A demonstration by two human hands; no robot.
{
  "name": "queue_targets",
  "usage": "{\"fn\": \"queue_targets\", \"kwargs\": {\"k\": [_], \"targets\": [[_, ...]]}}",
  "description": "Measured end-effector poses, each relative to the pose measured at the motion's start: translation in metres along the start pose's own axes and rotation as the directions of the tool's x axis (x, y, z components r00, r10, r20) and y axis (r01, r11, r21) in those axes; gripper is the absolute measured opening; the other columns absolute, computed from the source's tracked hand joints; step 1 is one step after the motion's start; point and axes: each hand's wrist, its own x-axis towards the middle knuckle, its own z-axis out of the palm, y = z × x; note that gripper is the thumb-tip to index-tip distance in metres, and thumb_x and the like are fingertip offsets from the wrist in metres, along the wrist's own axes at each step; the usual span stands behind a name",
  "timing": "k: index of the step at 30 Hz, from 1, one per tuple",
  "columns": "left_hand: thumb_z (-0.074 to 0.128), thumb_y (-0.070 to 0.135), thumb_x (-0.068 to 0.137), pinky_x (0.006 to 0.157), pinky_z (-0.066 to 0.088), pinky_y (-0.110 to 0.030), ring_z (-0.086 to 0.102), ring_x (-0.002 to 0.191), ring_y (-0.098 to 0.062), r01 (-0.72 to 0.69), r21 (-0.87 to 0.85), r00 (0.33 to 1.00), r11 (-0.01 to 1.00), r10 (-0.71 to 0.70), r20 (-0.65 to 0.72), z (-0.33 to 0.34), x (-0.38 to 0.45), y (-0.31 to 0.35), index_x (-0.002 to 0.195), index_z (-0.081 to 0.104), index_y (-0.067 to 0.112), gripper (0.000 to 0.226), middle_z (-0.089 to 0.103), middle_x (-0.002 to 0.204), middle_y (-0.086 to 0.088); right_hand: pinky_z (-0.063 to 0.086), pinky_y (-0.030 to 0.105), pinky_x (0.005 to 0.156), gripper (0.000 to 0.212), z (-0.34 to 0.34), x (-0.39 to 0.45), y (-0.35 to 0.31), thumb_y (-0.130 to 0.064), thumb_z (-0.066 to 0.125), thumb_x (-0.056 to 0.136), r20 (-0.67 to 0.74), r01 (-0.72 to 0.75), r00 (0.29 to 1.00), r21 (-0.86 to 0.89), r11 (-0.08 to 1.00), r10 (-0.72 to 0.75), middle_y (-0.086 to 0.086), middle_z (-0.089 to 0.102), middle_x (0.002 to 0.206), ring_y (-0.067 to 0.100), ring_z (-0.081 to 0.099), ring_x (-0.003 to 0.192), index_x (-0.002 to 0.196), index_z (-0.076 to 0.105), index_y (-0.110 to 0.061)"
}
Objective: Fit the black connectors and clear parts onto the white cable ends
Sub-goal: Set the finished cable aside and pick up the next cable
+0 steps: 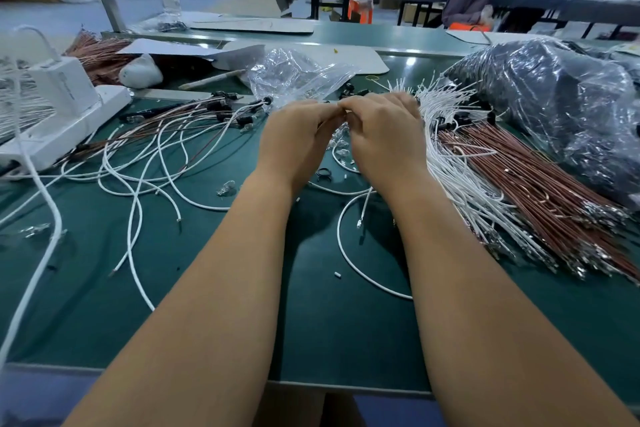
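Green mat (329,340) | left hand (294,139), right hand (384,135): fingertips pinched together, item hidden | no legible writing

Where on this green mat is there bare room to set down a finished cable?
The near green mat, between the left forearm and the thick white cord, is bare. A smaller patch lies between the forearms, inside the looping white cable. It is crowded at left with tangled cables and at right with the cable bundle.
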Motion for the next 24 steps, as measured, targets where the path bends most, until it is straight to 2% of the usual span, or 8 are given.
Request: {"fn": "queue_targets", "kwargs": {"k": [3, 7, 12, 16, 18, 20, 22, 24], "targets": [[0.056, 0.027, 0.095, 0.072, 0.039, -0.031, 0.057, 0.083, -0.025, 0.023, 0.001, 1.000, 1.000, -0.023, -0.011, 0.000, 0.001, -0.004, 0.100, 0.073, 0.016, 0.022, 0.070, 0.086, -0.005, 0.037, 0.033, 0.088, 0.023, 0.000, 0.000, 0.002, -0.015, 0.051, 0.096, 0.015, -0.035, 0.999, 0.115, 0.993, 0.033, 0.005, 0.068, 0.103, 0.026, 0.055, 0.102, 0.109, 0.070, -0.014], [0.052, 0.019, 0.097, 0.082, 0.038, -0.031, 0.055, 0.097, -0.025, 0.107, 0.054, 0.994, 0.993, -0.105, -0.039, 0.001, 0.003, -0.008, 0.106, 0.072, 0.014, 0.022, 0.070, 0.096, -0.005, 0.034, 0.028, 0.069, 0.019, 0.003, 0.002, 0.005, -0.009, 0.051, 0.094, -0.077, -0.138, 0.987, 0.010, 0.990, 0.138, 0.005, 0.066, 0.098, 0.024, 0.056, 0.092, 0.102, 0.068, -0.011], [0.065, 0.021, 0.089, 0.070, 0.045, -0.023, 0.065, 0.076, -0.016, 0.160, -0.013, 0.981, 0.987, -0.160, -0.105, 0.000, 0.002, -0.003, 0.097, 0.076, 0.016, 0.015, 0.075, 0.086, 0.000, 0.031, 0.028, 0.058, 0.016, 0.002, 0.002, 0.011, -0.010, 0.048, 0.096, -0.074, -0.270, 0.960, 0.025, 0.963, 0.271, 0.004, 0.060, 0.088, 0.022, 0.049, 0.076, 0.101, 0.063, -0.010], [0.064, 0.022, 0.091, 0.064, 0.049, -0.026, 0.061, 0.062, -0.012, 0.193, -0.011, 0.974, 0.981, -0.193, -0.122, 0.000, 0.002, -0.007, 0.089, 0.075, 0.013, 0.015, 0.072, 0.075, 0.002, 0.044, 0.029, 0.060, 0.016, -0.004, 0.009, 0.015, -0.010, 0.037, 0.102, -0.049, -0.397, 0.896, 0.354, 0.847, 0.441, -0.001, 0.055, 0.083, 0.019, 0.056, 0.077, 0.098, 0.052, -0.011], [0.060, 0.022, 0.094, 0.067, 0.050, -0.029, 0.064, 0.067, -0.017, 0.245, -0.011, 0.963, 0.969, -0.245, -0.114, 0.000, 0.002, -0.010, 0.090, 0.074, 0.010, 0.018, 0.072, 0.076, -0.001, 0.044, 0.027, 0.059, 0.017, -0.006, 0.012, 0.021, -0.012, 0.032, 0.104, 0.005, -0.473, 0.841, 0.493, 0.730, 0.541, -0.001, 0.054, 0.084, 0.017, 0.056, 0.075, 0.098, 0.048, -0.012], [0.058, 0.023, 0.094, 0.066, 0.050, -0.031, 0.064, 0.070, -0.020, 0.293, 0.014, 0.953, 0.956, -0.291, -0.083, 0.002, 0.002, -0.011, 0.090, 0.073, 0.010, 0.020, 0.071, 0.076, -0.002, 0.036, 0.026, 0.052, 0.018, -0.003, 0.011, 0.024, -0.014, 0.031, 0.104, 0.127, -0.524, 0.831, 0.505, 0.686, 0.542, 0.000, 0.052, 0.084, 0.013, 0.048, 0.066, 0.099, 0.048, -0.012], [0.057, 0.022, 0.093, 0.064, 0.049, -0.031, 0.063, 0.073, -0.023, 0.315, 0.048, 0.949, 0.948, -0.314, -0.020, 0.004, 0.002, -0.010, 0.087, 0.072, 0.012, 0.019, 0.070, 0.077, -0.003, 0.030, 0.025, 0.050, 0.019, 0.004, 0.009, 0.022, -0.014, 0.032, 0.104, 0.297, -0.581, 0.813, 0.456, 0.674, 0.501, 0.002, 0.050, 0.083, 0.011, 0.041, 0.061, 0.101, 0.050, -0.012], [0.057, 0.021, 0.091, 0.069, 0.050, -0.031, 0.064, 0.080, -0.022, 0.326, 0.062, 0.944, 0.943, -0.329, 0.039, 0.006, 0.002, -0.010, 0.089, 0.073, 0.015, 0.016, 0.071, 0.082, -0.002, 0.032, 0.025, 0.052, 0.019, 0.010, 0.010, 0.019, -0.013, 0.034, 0.103, 0.425, -0.589, 0.791, 0.331, 0.737, 0.441, 0.004, 0.052, 0.088, 0.013, 0.043, 0.065, 0.102, 0.053, -0.011]]}}
